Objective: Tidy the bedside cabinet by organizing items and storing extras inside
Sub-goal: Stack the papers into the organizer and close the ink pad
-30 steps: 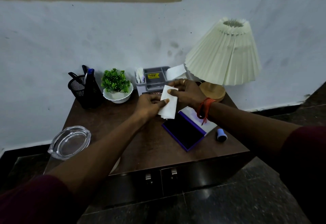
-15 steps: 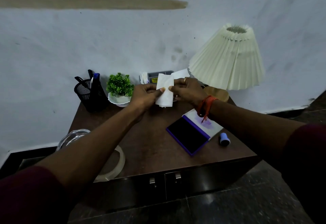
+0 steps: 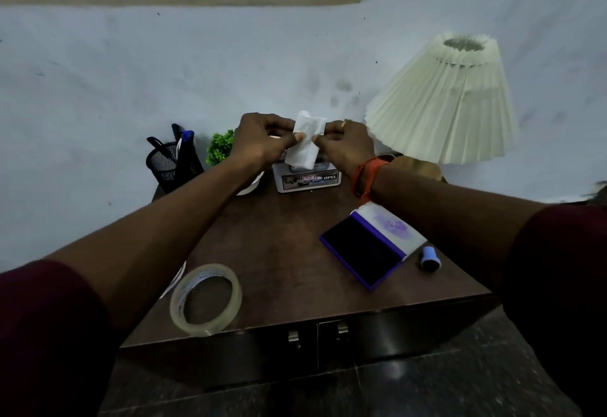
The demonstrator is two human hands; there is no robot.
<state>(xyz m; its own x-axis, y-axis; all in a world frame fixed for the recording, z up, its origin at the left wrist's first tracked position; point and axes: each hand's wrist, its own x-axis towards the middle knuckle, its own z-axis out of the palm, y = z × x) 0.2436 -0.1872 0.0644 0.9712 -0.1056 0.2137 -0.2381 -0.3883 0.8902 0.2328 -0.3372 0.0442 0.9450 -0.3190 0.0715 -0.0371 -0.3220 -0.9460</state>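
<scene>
The left hand (image 3: 259, 140) and the right hand (image 3: 345, 144) meet in the air over the back of the cabinet (image 3: 279, 252). One folded white paper (image 3: 303, 147) is caught between them. The left thumb and curled fingers pinch its left edge, and the right hand pinches its right edge the same way. The fingertips (image 3: 298, 136) of the two hands almost touch across the sheet. The paper hangs upright, its lower corner just above one grey box (image 3: 307, 180) at the back of the cabinet top. The right hand wears one ring, and an orange thread (image 3: 368, 173) circles that wrist.

Left of the box stand one small green plant (image 3: 220, 149) and one black mesh pen holder (image 3: 172, 163). One pleated lamp (image 3: 443, 104) stands to the right. Nearer the front lie one open purple ink pad (image 3: 369, 247), with one small blue stamp (image 3: 430, 259) just beside it, and one roll of clear tape (image 3: 205, 300) near the left front edge. Two metal handles (image 3: 292, 337) show on the cabinet front.
</scene>
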